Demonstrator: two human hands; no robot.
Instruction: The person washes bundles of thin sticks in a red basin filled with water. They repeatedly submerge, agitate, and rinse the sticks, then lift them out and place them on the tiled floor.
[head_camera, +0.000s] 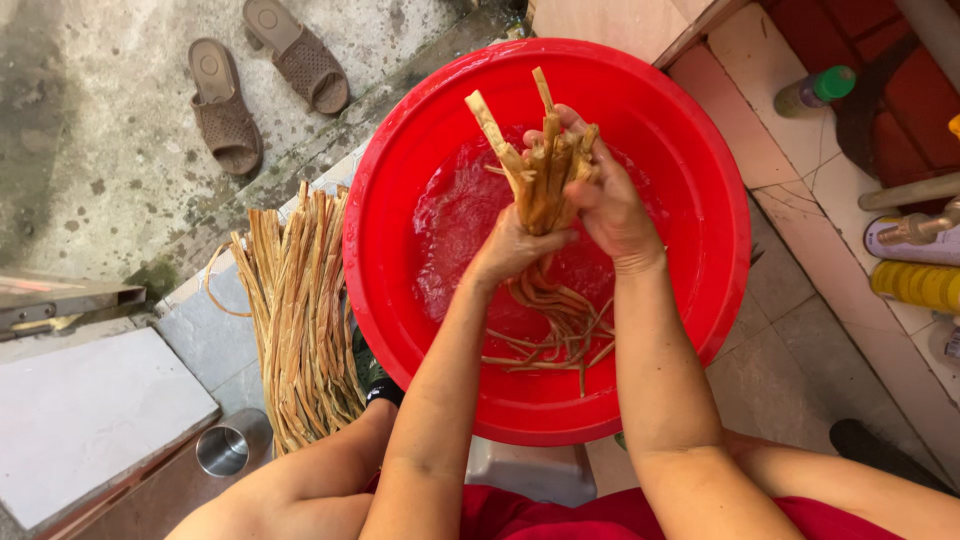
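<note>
A big red plastic basin (400, 180) with shallow water stands in front of me. Over it, both hands grip one bundle of tan fibre strips (540, 170). My left hand (510, 250) clasps the bundle from below, and my right hand (595, 190) wraps around it from the right. The strips' upper ends stick up past my fingers. Their lower ends (555, 330) trail wet and curled into the water.
A large pile of the same dry strips (300, 320) lies left of the basin on the tiles. A pair of brown slippers (260, 75) sits on the concrete. A steel cup (228, 448) stands at lower left. Bottles (815, 90) line the right side.
</note>
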